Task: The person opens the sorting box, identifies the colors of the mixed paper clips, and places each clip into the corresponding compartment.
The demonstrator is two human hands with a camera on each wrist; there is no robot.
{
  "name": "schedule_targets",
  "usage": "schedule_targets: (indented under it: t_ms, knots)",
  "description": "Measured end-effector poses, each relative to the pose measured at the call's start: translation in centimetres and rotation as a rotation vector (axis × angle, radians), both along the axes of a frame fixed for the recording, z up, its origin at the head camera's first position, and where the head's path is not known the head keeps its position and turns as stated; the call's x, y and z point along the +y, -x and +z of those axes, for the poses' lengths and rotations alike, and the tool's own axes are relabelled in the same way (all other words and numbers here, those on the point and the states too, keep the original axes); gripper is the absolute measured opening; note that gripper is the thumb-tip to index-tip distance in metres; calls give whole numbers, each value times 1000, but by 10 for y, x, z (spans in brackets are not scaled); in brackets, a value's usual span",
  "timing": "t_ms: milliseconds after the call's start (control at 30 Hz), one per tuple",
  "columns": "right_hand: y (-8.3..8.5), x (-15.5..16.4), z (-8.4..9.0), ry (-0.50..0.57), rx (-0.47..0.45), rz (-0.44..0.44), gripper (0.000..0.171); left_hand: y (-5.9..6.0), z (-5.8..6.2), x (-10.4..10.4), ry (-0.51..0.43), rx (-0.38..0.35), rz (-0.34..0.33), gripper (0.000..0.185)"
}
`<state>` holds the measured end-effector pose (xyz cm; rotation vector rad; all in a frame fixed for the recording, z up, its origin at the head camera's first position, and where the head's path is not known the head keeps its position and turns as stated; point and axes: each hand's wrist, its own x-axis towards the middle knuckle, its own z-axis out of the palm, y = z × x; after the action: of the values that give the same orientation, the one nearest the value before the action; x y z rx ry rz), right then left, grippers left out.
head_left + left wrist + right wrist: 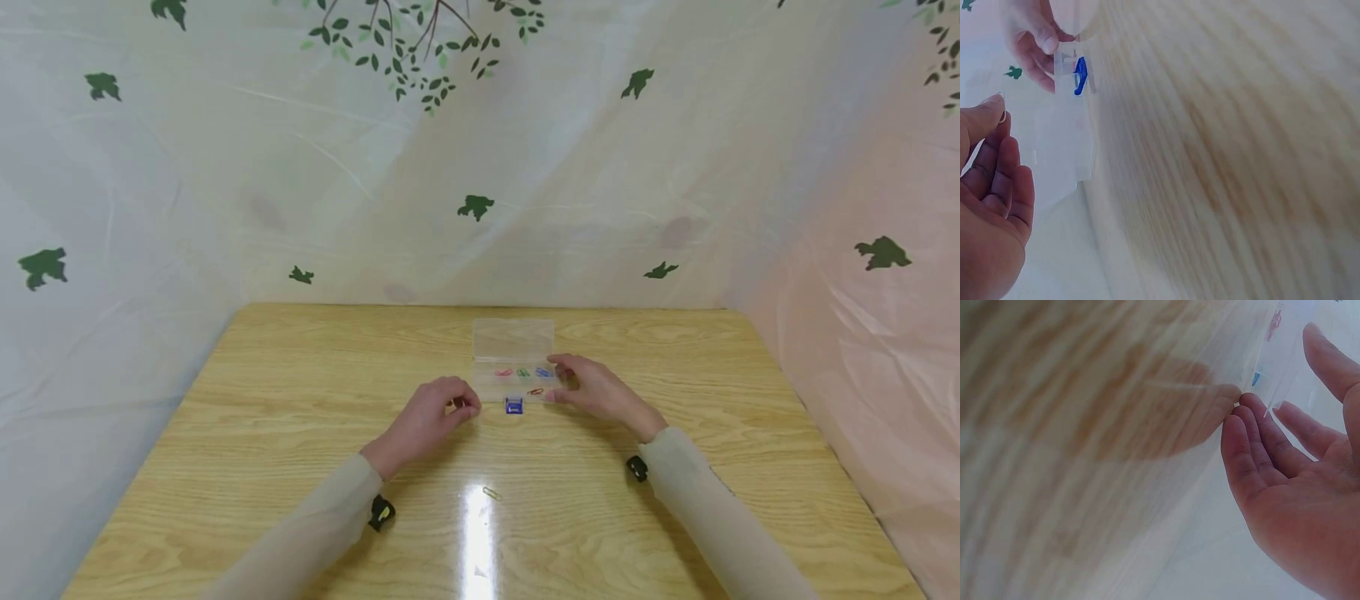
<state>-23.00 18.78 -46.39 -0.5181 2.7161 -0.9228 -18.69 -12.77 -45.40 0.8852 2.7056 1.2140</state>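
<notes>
A clear plastic compartment box [491, 392] lies with its lid [513, 337] raised behind it and a blue latch [513, 407] at its front. Pink [503, 372], green [523, 372] and blue [542, 372] paper clips sit in its back row, and a red paper clip [535, 392] in front. Just left of the box, my left hand [441, 408] pinches a small whitish paper clip [1003, 117] between thumb and forefinger. My right hand [596, 392] holds the box's right end, thumb at the front and fingers towards the back.
A yellow paper clip [491, 493] lies on the wooden table [300, 375], nearer me than the box. A pale curtain with leaf prints [375, 167] hangs behind the table and along both sides.
</notes>
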Motion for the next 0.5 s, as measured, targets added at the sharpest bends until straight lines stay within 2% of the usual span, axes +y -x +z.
schedule_targets:
  t_ms: [167,367,500]
  knots:
    - [0,0,0,0,3,2,68,11,-1,4,-39,-27,50,2]
    - [-1,0,1,2,0,0,68,28,-4,7,-52,0,107,4]
    - [-1,-1,1,-2,2,0,68,36,-4,10,-63,4,116,3]
